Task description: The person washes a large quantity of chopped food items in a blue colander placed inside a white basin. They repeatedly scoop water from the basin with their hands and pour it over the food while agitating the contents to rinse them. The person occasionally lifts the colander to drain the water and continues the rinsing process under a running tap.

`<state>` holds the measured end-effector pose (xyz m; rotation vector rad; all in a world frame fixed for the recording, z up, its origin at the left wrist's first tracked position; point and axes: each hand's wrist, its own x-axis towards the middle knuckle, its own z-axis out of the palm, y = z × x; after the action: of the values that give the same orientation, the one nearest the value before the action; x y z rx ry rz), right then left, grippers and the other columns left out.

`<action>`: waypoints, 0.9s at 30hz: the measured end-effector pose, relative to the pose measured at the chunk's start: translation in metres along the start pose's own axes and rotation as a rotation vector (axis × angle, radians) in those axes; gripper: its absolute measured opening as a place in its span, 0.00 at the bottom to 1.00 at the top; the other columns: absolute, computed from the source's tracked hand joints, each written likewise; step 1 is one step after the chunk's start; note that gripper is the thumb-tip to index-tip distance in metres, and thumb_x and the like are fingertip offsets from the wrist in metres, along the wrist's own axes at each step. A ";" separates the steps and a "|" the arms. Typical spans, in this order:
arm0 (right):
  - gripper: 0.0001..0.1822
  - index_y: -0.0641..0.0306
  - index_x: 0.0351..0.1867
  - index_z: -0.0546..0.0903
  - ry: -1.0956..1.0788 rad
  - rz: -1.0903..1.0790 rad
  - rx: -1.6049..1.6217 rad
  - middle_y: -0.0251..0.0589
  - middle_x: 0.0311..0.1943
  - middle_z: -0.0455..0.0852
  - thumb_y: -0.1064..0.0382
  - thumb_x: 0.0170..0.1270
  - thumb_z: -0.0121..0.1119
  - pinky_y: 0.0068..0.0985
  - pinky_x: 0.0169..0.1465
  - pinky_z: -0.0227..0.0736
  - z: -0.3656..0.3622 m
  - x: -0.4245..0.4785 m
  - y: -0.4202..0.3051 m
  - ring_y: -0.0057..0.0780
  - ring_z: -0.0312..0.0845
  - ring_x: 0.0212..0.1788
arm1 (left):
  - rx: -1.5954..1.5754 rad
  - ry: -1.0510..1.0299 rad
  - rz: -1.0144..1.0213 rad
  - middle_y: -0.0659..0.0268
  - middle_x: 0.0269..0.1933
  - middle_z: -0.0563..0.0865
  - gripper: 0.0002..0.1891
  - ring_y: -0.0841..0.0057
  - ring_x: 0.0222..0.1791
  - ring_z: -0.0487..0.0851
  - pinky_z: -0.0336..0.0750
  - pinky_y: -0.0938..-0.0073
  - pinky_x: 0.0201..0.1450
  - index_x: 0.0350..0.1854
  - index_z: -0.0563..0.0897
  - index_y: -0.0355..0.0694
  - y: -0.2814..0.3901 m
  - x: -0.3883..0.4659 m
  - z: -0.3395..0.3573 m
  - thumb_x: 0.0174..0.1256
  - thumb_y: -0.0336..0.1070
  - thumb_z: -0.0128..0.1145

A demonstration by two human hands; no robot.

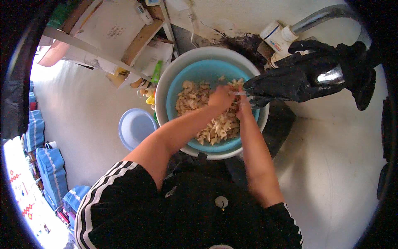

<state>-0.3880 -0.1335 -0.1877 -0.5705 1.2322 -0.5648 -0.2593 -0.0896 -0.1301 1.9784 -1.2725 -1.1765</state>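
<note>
A light blue plastic colander point(214, 148) rests inside a larger grey-white basin point(163, 74) in front of me. Pale tan, torn-looking pieces of food point(222, 127), of a kind I cannot make out, lie heaped in it. My left hand point(220, 98) is among the pieces near the middle, its fingers bent and blurred. To its right, my right hand point(244, 104) is at the heap's edge, close to the running water point(241, 93). The water comes from the end of a black-covered spout point(279, 82). What either hand grips is hidden.
A pale blue bowl point(136, 129) stands on the floor at left. Behind it is a shelf rack point(93, 46) with a green tube point(157, 71) nearby. A white plastic container point(276, 37) and a curved metal pipe point(323, 17) are beside the wall.
</note>
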 end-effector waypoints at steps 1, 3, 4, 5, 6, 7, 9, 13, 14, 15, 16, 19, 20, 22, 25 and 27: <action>0.28 0.49 0.62 0.62 -0.065 -0.034 0.116 0.38 0.56 0.68 0.43 0.63 0.45 0.38 0.49 0.70 -0.003 0.004 0.003 0.35 0.69 0.53 | -0.016 0.085 0.066 0.52 0.50 0.72 0.20 0.54 0.48 0.73 0.70 0.58 0.50 0.50 0.72 0.42 0.008 -0.016 0.008 0.55 0.40 0.52; 0.22 0.54 0.54 0.69 -0.141 0.002 0.447 0.35 0.45 0.76 0.47 0.63 0.45 0.29 0.45 0.72 -0.010 0.011 0.019 0.30 0.74 0.44 | -0.057 0.236 0.218 0.52 0.49 0.72 0.16 0.53 0.46 0.73 0.70 0.57 0.49 0.45 0.75 0.44 0.025 -0.042 0.022 0.53 0.39 0.54; 0.20 0.56 0.52 0.70 -0.200 -0.034 0.531 0.37 0.44 0.77 0.48 0.64 0.44 0.29 0.45 0.72 -0.003 0.001 0.024 0.31 0.74 0.43 | -0.072 0.277 0.238 0.52 0.49 0.72 0.15 0.52 0.46 0.74 0.70 0.57 0.48 0.44 0.75 0.42 0.030 -0.048 0.016 0.53 0.39 0.54; 0.19 0.57 0.49 0.72 -0.258 -0.072 0.616 0.38 0.44 0.77 0.49 0.64 0.43 0.30 0.45 0.72 0.003 -0.011 0.029 0.32 0.74 0.43 | -0.087 0.315 0.260 0.53 0.49 0.72 0.14 0.52 0.46 0.74 0.70 0.57 0.48 0.42 0.75 0.41 0.036 -0.053 0.009 0.53 0.38 0.54; 0.18 0.59 0.47 0.73 -0.320 -0.115 0.695 0.40 0.43 0.78 0.51 0.65 0.42 0.30 0.45 0.72 0.013 -0.025 0.028 0.34 0.74 0.42 | -0.106 0.361 0.287 0.53 0.49 0.72 0.13 0.52 0.45 0.74 0.70 0.57 0.47 0.40 0.75 0.40 0.044 -0.057 0.000 0.52 0.37 0.54; 0.18 0.58 0.48 0.72 -0.263 -0.027 0.657 0.38 0.44 0.77 0.50 0.64 0.43 0.30 0.45 0.72 0.033 -0.053 0.014 0.32 0.74 0.43 | -0.200 0.382 0.238 0.52 0.49 0.72 0.14 0.52 0.47 0.73 0.69 0.59 0.49 0.42 0.75 0.39 0.047 -0.056 -0.009 0.52 0.35 0.54; 0.18 0.55 0.49 0.71 -0.132 0.134 0.582 0.34 0.46 0.76 0.48 0.64 0.45 0.30 0.46 0.71 0.071 -0.114 -0.029 0.29 0.74 0.45 | -0.392 0.407 0.149 0.50 0.49 0.74 0.16 0.54 0.52 0.72 0.68 0.62 0.53 0.46 0.74 0.35 0.053 -0.053 -0.024 0.52 0.30 0.54; 0.18 0.57 0.46 0.73 -0.181 -0.049 0.566 0.36 0.45 0.77 0.49 0.64 0.43 0.31 0.48 0.71 0.064 -0.107 -0.035 0.32 0.73 0.47 | -0.045 0.510 0.511 0.54 0.45 0.77 0.12 0.56 0.48 0.74 0.70 0.62 0.50 0.42 0.77 0.43 0.051 -0.060 -0.016 0.55 0.37 0.53; 0.18 0.59 0.49 0.72 -0.073 0.071 0.478 0.38 0.46 0.76 0.51 0.65 0.43 0.32 0.49 0.70 0.066 -0.111 -0.040 0.32 0.73 0.48 | -0.134 0.337 0.324 0.52 0.46 0.77 0.15 0.55 0.48 0.74 0.69 0.62 0.51 0.46 0.77 0.44 0.045 -0.055 -0.022 0.57 0.39 0.51; 0.19 0.59 0.50 0.72 -0.079 0.077 0.341 0.38 0.46 0.76 0.51 0.65 0.43 0.32 0.48 0.71 0.061 -0.112 -0.040 0.32 0.73 0.47 | -0.094 0.286 0.321 0.52 0.47 0.77 0.15 0.55 0.48 0.74 0.68 0.62 0.52 0.46 0.77 0.44 0.037 -0.051 -0.030 0.57 0.40 0.51; 0.19 0.60 0.52 0.71 -0.092 0.084 0.204 0.38 0.45 0.76 0.52 0.65 0.44 0.31 0.48 0.71 0.054 -0.110 -0.040 0.32 0.73 0.47 | -0.051 0.240 0.319 0.52 0.48 0.76 0.15 0.55 0.48 0.74 0.68 0.62 0.53 0.47 0.77 0.44 0.027 -0.044 -0.039 0.58 0.41 0.50; 0.25 0.59 0.60 0.65 -0.034 -0.075 -0.723 0.38 0.46 0.77 0.53 0.63 0.45 0.28 0.46 0.71 -0.019 -0.047 -0.008 0.32 0.74 0.47 | 0.505 0.187 0.396 0.53 0.53 0.74 0.18 0.56 0.51 0.73 0.67 0.61 0.54 0.51 0.75 0.45 -0.024 -0.044 -0.061 0.60 0.44 0.46; 0.26 0.58 0.61 0.64 -0.053 -0.167 -1.077 0.39 0.47 0.76 0.52 0.63 0.45 0.27 0.46 0.71 -0.022 -0.042 -0.005 0.32 0.74 0.47 | 0.683 0.183 0.380 0.54 0.55 0.72 0.18 0.56 0.52 0.73 0.67 0.61 0.54 0.52 0.74 0.46 -0.049 -0.047 -0.070 0.61 0.44 0.45; 0.27 0.57 0.62 0.62 0.063 -0.105 -1.344 0.40 0.48 0.76 0.50 0.64 0.44 0.28 0.46 0.70 -0.016 -0.033 0.002 0.33 0.74 0.48 | 0.656 0.159 0.238 0.54 0.56 0.71 0.20 0.57 0.53 0.72 0.67 0.61 0.55 0.55 0.72 0.46 -0.071 -0.054 -0.077 0.62 0.45 0.45; 0.28 0.56 0.63 0.61 0.244 0.192 -1.017 0.42 0.48 0.75 0.47 0.63 0.44 0.31 0.48 0.68 0.009 -0.002 0.012 0.35 0.72 0.49 | 0.497 0.173 0.152 0.53 0.56 0.71 0.22 0.57 0.55 0.69 0.66 0.61 0.56 0.58 0.70 0.46 -0.054 -0.055 -0.069 0.62 0.47 0.45; 0.29 0.57 0.60 0.63 0.129 0.165 -0.745 0.42 0.50 0.74 0.44 0.62 0.44 0.32 0.51 0.65 0.008 0.013 0.010 0.36 0.70 0.51 | 0.209 0.072 0.033 0.53 0.56 0.71 0.23 0.57 0.57 0.68 0.65 0.61 0.57 0.58 0.70 0.45 -0.031 -0.037 -0.064 0.61 0.48 0.46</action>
<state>-0.3768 -0.1343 -0.2016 -1.0503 1.5954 0.0209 -0.1969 -0.0457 -0.1077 2.1174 -1.4348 -0.9813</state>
